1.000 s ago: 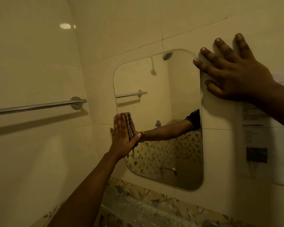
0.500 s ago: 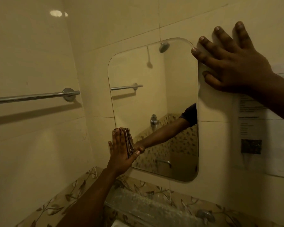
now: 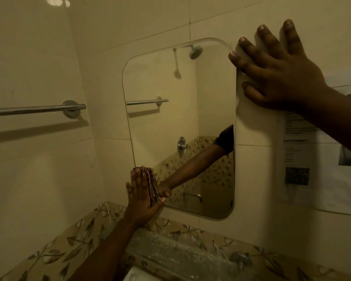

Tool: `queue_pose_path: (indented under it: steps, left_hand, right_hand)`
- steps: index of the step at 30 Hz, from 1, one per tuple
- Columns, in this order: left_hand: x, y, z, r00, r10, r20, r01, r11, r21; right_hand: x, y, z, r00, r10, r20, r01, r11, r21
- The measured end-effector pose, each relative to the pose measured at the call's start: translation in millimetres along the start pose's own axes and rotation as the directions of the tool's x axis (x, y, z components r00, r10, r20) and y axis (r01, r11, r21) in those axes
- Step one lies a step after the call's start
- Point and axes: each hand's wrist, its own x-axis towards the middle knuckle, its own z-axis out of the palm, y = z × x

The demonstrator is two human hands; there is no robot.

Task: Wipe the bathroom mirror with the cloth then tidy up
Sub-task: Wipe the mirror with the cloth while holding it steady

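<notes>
Cloth, folded and striped, is pressed flat against the lower left corner of the mirror by the left hand, its fingers kept straight and together. The mirror's long axis is upright, so nearly all the glass lies above and right of that hand. The right hand is spread flat, empty, on the wall tile at the mirror's upper right edge.
</notes>
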Motion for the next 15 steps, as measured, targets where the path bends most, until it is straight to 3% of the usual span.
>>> queue_pose_path:
  steps: [15]
  left_hand:
    - [-2.9,46.3,29.3,0.987,0.05,-0.153,-0.054,0.998,-0.019]
  right_hand:
    - [-0.1,0.3,0.8,1.0,0.003,-0.017,-0.003,1.0,-0.031]
